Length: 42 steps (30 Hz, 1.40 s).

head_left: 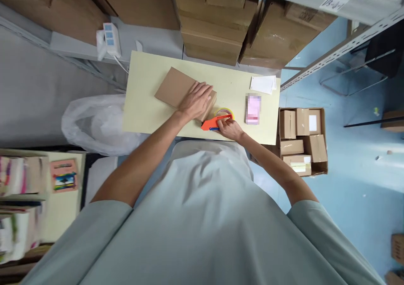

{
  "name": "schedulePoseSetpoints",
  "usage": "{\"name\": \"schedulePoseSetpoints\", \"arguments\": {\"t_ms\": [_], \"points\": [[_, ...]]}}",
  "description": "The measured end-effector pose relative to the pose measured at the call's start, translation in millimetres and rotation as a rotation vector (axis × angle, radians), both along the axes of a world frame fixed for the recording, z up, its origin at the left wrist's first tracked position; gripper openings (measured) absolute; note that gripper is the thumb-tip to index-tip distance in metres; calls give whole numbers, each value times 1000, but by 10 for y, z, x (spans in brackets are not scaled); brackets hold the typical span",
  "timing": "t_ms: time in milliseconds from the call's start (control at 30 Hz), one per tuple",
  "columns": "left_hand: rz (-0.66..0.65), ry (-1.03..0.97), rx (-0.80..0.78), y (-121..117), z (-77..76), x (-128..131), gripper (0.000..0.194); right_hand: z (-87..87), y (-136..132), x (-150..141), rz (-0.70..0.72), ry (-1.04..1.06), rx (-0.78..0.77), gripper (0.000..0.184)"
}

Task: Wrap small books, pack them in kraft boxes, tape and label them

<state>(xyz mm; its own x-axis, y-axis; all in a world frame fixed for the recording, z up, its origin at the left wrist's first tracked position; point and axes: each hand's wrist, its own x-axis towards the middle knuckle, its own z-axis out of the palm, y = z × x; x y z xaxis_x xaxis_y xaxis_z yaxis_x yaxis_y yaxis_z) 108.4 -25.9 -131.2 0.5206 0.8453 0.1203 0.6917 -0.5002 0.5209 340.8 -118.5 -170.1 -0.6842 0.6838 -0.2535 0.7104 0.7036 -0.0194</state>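
A flat brown cardboard box [175, 88] lies on a pale yellow table [143, 108]. My left hand [196, 101] rests flat on the box's near right end, fingers stretched out. My right hand [229, 129] is closed round the handle of an orange tape dispenser [214, 122], whose tape roll [224, 112] sits against the box's right end.
White paper slips [263, 84] and a pink item [253, 109] lie on the table's right side. An open carton of small boxes [302, 139] stands on the blue floor at right. A white plastic bag [94, 125] sits at left. Large cartons [214, 19] fill the shelves behind.
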Motion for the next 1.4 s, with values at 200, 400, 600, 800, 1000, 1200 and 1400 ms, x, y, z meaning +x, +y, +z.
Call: {"name": "schedulePoseSetpoints", "arguments": {"t_ms": [200, 400, 600, 800, 1000, 1200, 1400], "points": [[10, 39, -42, -202, 46, -22, 52, 97, -170, -437, -35, 37, -145, 65], [27, 86, -100, -196, 79, -77, 53, 196, -134, -459, -117, 67, -241, 41], [38, 106, -96, -184, 69, -85, 55, 247, 166, -191, -158, 80, -311, 37], [52, 88, -139, -183, 31, -108, 55, 262, 823, 327, -321, 21, -286, 55], [66, 67, -123, -177, -28, -127, 56, 259, 1161, 342, -216, 37, -250, 54], [22, 34, -219, -129, 93, -120, 60, 267, 1176, 371, -118, 7, -186, 52], [632, 72, -192, 448, 42, -571, 78, 245, 1084, 338, -103, 36, -223, 52]]}}
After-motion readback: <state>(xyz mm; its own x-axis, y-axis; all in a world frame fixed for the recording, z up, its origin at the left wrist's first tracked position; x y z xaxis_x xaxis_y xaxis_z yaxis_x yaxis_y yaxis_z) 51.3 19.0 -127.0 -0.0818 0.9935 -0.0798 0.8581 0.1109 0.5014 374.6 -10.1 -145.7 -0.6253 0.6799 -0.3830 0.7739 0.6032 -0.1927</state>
